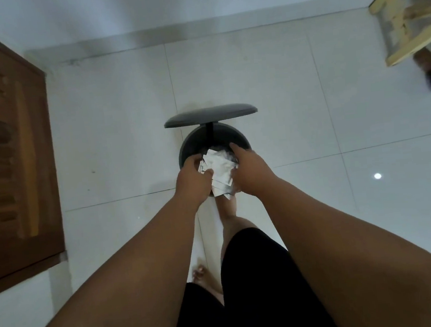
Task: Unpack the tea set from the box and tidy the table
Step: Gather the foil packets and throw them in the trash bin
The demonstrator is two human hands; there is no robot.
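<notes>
Head view: we note left hand point(193, 177) and right hand point(249, 169) both gripping crumpled white wrapping paper point(218, 167), fingers curled around it, over the open grey pedal bin point(188, 146), lid point(210, 114) raised.

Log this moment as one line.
stage: trash disposal | left hand + right hand: gripping white packing paper | over open pedal bin

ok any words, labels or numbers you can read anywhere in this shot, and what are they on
None can be read.
White paper bundle held by the left hand and right hand over the open grey bin: a faint dark mark at its left edge, too small and blurred to read.
Bin lid: no label visible.
Wooden cabinet and wooden frame: no text visible.
</notes>
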